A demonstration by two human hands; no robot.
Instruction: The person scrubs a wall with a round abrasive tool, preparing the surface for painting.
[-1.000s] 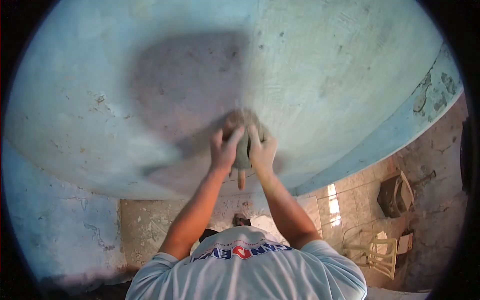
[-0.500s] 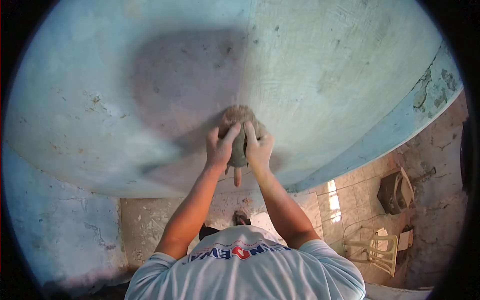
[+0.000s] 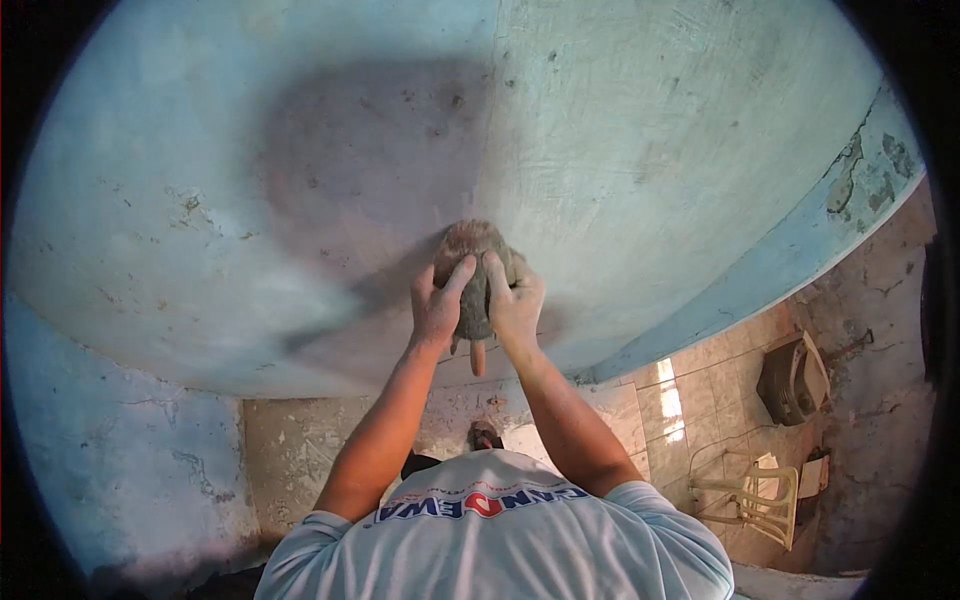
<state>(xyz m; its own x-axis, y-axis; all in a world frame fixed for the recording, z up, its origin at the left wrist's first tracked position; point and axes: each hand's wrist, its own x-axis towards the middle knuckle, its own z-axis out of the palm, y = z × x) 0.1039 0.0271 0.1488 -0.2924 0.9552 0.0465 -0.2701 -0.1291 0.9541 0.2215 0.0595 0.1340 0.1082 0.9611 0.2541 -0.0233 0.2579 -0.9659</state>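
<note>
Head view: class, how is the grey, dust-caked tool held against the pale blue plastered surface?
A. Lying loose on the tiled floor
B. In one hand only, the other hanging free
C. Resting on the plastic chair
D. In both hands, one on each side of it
D: the left hand and the right hand both clasp the grey tool, pressing it against the blue surface, with its short handle sticking out below them.

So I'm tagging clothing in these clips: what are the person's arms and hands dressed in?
Both arms are bare from the short sleeves down. The left hand and right hand wear no gloves, and grey dust smears them. The shirt is pale grey-white with red and blue lettering, which reads reversed in this view.
</note>
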